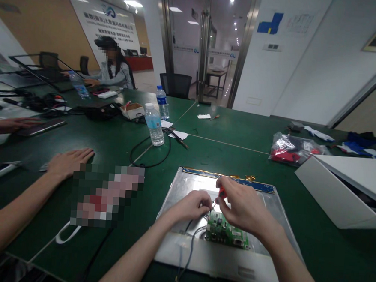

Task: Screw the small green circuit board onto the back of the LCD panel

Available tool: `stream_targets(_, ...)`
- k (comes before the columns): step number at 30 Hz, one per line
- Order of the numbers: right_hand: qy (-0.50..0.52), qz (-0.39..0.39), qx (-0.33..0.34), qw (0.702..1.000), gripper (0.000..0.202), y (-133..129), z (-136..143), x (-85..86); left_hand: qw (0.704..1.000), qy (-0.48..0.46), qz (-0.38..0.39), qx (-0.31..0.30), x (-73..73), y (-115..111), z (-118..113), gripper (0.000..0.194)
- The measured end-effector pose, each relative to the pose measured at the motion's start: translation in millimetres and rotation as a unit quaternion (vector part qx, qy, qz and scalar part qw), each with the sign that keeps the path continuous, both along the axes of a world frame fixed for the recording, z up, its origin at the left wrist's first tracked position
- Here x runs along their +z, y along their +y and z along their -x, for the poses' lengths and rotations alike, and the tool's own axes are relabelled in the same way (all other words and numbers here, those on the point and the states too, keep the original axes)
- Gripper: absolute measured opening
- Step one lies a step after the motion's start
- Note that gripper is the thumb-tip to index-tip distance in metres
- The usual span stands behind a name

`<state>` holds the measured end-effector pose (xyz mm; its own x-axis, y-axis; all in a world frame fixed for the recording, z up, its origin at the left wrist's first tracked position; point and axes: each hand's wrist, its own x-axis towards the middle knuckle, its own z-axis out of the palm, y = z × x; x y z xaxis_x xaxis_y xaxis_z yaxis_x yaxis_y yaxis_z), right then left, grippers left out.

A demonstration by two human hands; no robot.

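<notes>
The hands (217, 203) work close together, the right gripping a screwdriver (222, 194); a slip could scratch the circuit board (225, 230).

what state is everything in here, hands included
left hand: fingers bent close to the tool's tip
right hand: gripping the red tool
red tool: held, tip down
green circuit board: uncovered, partly hidden
metal panel: lying flat
white box: partly open
white-capped bottle: upright, capped
blue-capped bottle: upright, capped
</notes>
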<state>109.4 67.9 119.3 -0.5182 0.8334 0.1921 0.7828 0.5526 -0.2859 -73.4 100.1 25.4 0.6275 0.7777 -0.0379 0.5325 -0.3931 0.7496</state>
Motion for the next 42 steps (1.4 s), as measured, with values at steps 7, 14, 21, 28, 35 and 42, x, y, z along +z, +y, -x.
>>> stream_targets(7, -0.045, -0.023, -0.032, 0.998, 0.011, 6, 2, -2.7, 1.000, -0.002, 0.009, 0.003, -1.5, 1, 0, 0.012)
stream_targets(14, -0.062, -0.039, -0.038, 0.997, 0.006, 4, 5, -1.0, 1.000, -0.010, 0.018, 0.003, -7.5, 2, -1, 0.014)
stream_targets(21, -0.038, -0.050, -0.014, 0.998, 0.009, 6, 8, -3.3, 1.000, 0.002, -0.027, -0.008, -11.2, 3, 1, 0.014)
stream_targets(28, -0.076, -0.088, -0.055, 0.992, 0.019, 5, 6, -1.0, 0.999, 0.024, -0.032, -0.007, -7.1, 2, -2, 0.011)
stream_targets(35, -0.094, -0.115, -0.059, 0.987, 0.026, 11, 11, -0.4, 0.999, 0.033, -0.039, 0.006, -0.7, 0, -5, 0.010)
stream_targets(42, -0.050, -0.088, -0.039, 0.994, 0.014, 15, 1, 0.0, 0.999, 0.013, -0.035, -0.002, -5.4, 2, -2, 0.012)
